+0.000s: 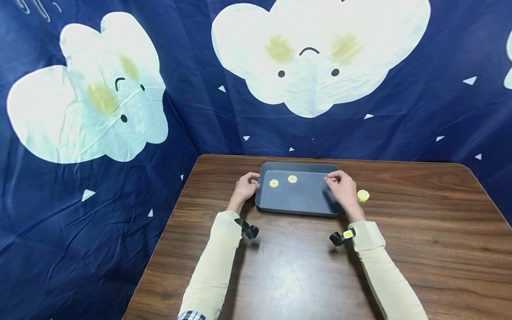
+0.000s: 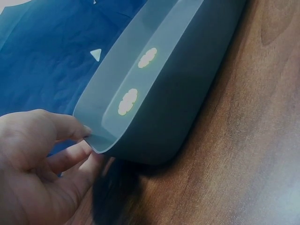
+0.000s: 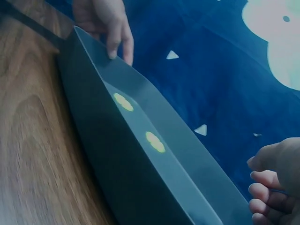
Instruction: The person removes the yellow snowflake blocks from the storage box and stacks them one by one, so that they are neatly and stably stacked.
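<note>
A dark grey rectangular tray (image 1: 301, 199) lies on the table. Two flat, pale yellow flower-shaped pieces (image 1: 292, 179) rest on its floor, toward the left end. My left hand (image 1: 245, 187) pinches the tray's left rim, the thumb on top and fingers outside, as the left wrist view shows. Over the tray's right end, my right hand (image 1: 343, 189) hangs with loosely bent fingers (image 3: 265, 194) and a gap beneath the thumb; I see nothing held there. Just right of that hand, a thicker yellow flower-shaped thing (image 1: 363, 195) sits on the table; whether it is a stack, I cannot tell.
The brown wooden table (image 1: 424, 213) extends to both sides and toward me. Behind it and along the left hangs a dark blue cloth (image 1: 192, 66) with white clouds. A black camera mount (image 1: 249, 229) is strapped to each wrist, over pale sleeves.
</note>
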`<state>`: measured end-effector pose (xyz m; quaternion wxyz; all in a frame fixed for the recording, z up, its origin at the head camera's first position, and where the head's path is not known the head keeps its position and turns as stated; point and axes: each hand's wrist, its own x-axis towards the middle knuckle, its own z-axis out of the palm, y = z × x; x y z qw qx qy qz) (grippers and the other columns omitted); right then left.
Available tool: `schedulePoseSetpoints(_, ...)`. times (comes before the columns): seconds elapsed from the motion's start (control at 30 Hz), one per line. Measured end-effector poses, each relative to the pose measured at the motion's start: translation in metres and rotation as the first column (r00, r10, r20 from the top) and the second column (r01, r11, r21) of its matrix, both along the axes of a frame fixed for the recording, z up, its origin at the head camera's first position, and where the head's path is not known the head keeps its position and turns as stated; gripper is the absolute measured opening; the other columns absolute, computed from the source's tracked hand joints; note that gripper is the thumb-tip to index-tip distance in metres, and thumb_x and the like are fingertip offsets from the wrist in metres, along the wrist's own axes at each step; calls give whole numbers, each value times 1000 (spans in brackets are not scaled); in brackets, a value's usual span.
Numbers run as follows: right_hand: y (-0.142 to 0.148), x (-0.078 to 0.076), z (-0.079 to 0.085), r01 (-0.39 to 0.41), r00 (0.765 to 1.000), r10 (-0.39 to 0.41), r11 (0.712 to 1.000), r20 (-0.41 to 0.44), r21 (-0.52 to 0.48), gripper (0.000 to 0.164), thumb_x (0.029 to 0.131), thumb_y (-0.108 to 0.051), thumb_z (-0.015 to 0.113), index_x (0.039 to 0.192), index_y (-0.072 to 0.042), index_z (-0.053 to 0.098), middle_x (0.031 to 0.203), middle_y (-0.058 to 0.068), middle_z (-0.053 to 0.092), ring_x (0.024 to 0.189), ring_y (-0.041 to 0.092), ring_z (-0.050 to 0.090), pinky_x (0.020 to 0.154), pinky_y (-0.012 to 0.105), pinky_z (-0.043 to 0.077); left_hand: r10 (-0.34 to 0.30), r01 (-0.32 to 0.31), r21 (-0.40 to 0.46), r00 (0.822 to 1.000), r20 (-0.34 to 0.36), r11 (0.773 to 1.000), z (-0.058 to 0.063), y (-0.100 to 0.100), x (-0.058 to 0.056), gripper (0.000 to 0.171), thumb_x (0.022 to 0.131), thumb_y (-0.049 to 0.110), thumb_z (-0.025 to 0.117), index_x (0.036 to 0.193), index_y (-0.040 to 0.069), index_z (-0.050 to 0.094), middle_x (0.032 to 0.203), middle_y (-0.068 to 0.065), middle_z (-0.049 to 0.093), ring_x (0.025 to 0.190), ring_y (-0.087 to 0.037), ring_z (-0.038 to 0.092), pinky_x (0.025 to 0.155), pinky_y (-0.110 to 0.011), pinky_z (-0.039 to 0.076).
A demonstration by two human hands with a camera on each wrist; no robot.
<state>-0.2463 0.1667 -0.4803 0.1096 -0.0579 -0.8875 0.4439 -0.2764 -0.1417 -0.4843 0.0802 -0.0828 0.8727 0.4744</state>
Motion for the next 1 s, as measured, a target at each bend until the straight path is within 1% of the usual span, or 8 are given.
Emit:
schedulePoseSetpoints(0.2, -20, -8, -2, -58, 998, 58, 998, 4, -23, 23, 87, -22, 66, 101, -3, 67, 94, 12, 68, 84, 22, 59, 78, 31, 44, 3, -3, -7, 1000, -5, 1000, -1, 0, 1, 39, 89, 6, 61, 127, 14, 60, 105, -10, 68, 92, -22, 63, 81, -32, 51)
schedulePoseSetpoints(0.4, -36, -17, -3, -85, 996, 85, 996, 15, -19, 24, 87, -21, 67, 103, -3, 66, 95, 13, 67, 86, 23, 59, 78, 32, 43, 0, 0, -14, 1000, -4, 1000, 2, 1, 2, 38, 89, 7, 61, 127, 14, 60, 105, -10, 68, 94, -23, 62, 84, -34, 50)
schedulePoseSetpoints(0.57, -47, -28, -11, -95, 995, 96, 995, 31, -16, 26, 86, -22, 68, 104, -3, 65, 94, 12, 66, 87, 25, 59, 79, 35, 44, 1, -1, -11, 1000, 2, 1000, 3, 0, 1, 39, 90, 7, 60, 128, 14, 59, 107, -10, 68, 99, -24, 61, 87, -35, 49)
schedulePoseSetpoints(0.7, -57, -36, -18, -108, 992, 109, 994, 60, -21, 27, 86, -22, 68, 104, -4, 64, 95, 12, 67, 90, 27, 61, 83, 39, 45, 4, -4, -4, 1000, 8, 1000, 4, 0, 1, 39, 90, 7, 60, 128, 15, 59, 109, -10, 67, 105, -25, 59, 89, -37, 49)
schedulePoseSetpoints(0.8, -62, -40, -22, -127, 989, 127, 992, 75, -1, 27, 86, -21, 67, 105, -3, 63, 96, 14, 68, 92, 29, 62, 87, 41, 45, 7, -7, 4, 1000, 10, 1000, 4, 0, 2, 39, 90, 7, 60, 128, 15, 59, 109, -10, 67, 106, -25, 59, 90, -38, 49)
schedulePoseSetpoints(1.0, -69, -46, -29, -158, 982, 151, 986, 116, 55, 25, 86, -20, 67, 104, -3, 63, 96, 12, 67, 93, 29, 60, 90, 42, 44, 3, -3, -14, 1000, -6, 1000, 1, 0, 1, 38, 89, 7, 60, 126, 15, 60, 106, -9, 68, 98, -23, 61, 86, -34, 49)
